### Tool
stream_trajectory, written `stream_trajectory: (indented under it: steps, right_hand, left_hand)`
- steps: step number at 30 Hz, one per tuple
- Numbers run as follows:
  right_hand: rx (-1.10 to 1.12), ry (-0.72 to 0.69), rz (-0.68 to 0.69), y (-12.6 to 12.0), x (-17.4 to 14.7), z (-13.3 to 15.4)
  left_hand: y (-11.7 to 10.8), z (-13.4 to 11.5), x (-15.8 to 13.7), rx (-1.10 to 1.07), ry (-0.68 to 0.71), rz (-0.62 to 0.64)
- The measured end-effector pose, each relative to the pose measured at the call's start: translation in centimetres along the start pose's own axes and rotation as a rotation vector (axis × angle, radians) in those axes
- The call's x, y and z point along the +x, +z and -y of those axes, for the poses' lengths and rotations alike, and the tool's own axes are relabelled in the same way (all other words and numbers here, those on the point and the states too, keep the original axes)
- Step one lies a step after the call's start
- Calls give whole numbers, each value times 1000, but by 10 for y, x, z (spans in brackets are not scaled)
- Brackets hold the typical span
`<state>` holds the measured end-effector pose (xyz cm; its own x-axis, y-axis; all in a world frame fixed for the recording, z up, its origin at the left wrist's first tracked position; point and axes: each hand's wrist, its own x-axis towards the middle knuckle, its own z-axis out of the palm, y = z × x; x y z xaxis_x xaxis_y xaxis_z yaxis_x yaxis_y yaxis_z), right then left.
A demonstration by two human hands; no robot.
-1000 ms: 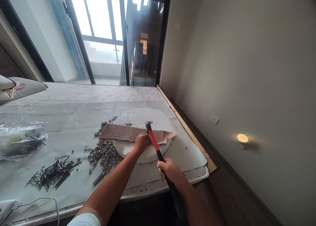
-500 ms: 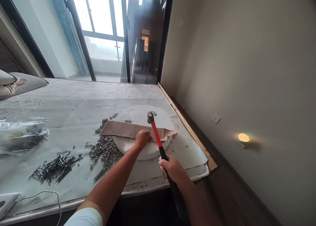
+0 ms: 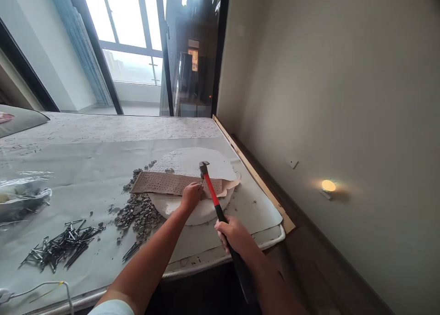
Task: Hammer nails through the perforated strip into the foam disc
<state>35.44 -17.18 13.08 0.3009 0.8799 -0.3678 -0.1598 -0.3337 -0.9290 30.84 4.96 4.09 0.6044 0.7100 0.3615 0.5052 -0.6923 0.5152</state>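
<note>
The hammer (image 3: pixel 211 190) lies slantwise over a round white slab (image 3: pixel 216 158), its long axis running away from the person and somewhat to the left. Its head is at the far end, above the perforated strip (image 3: pixel 160 182), and the claw points right. The right hand (image 3: pixel 234 234) is wrapped around the black part of the handle; the head and red shaft reach out beyond the grip, while the butt extends back toward the body. The left hand (image 3: pixel 191 196) rests at the strip, its fingers pinching what looks like a thin nail (image 3: pixel 201 182), mostly hidden, just beside the hammer head. The strip lies crosswise on the slab, its torn end to the right. At far left, a clear plastic bag (image 3: pixel 25 198) holds pale and dark items too blurred to identify.
</note>
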Motion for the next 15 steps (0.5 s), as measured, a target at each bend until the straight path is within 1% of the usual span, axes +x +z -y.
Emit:
stream_trajectory:
  steps: [2, 7, 11, 13, 15]
  right_hand:
    - [8, -42, -16, 0, -3, 5]
    - [-58, 41, -13, -2, -3, 10]
    - [-68, -63, 20, -6, 0, 9]
    - [-69, -39, 21, -7, 1, 8]
    - [-74, 2, 10, -7, 0, 8]
  left_hand:
    - [1, 2, 2, 30, 29, -15]
    - [2, 4, 6, 58, 52, -24]
    - [1, 3, 8, 85, 85, -36]
    - [1, 3, 9, 83, 89, -31]
    - [1, 4, 10, 65, 62, -15]
